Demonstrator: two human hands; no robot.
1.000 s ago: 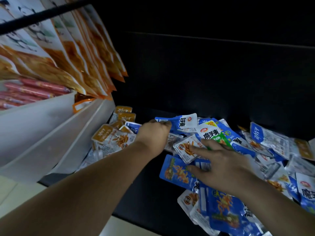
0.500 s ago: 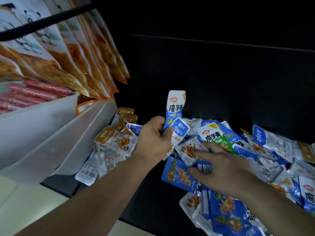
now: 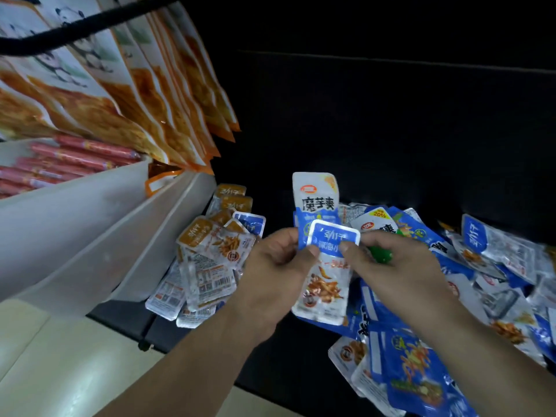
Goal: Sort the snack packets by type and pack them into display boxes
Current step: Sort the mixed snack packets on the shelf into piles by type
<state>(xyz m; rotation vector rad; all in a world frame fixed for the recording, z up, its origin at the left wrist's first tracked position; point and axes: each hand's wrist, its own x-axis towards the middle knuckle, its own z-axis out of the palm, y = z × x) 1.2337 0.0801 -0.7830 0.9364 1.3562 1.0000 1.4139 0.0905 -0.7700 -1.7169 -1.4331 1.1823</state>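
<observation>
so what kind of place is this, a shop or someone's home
Probably a shop or snack stockroom: big bags hang in a row, sausages fill a white bin, and loose packets are heaped on a dark shelf.

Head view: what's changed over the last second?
The left hand lifted two packets off the pile, a tall packet behind a fish packet. The right hand left the pile and now pinches the fish packet's top. The pile and the boxes stayed put.

bins left, packet heap right, gap between
</observation>
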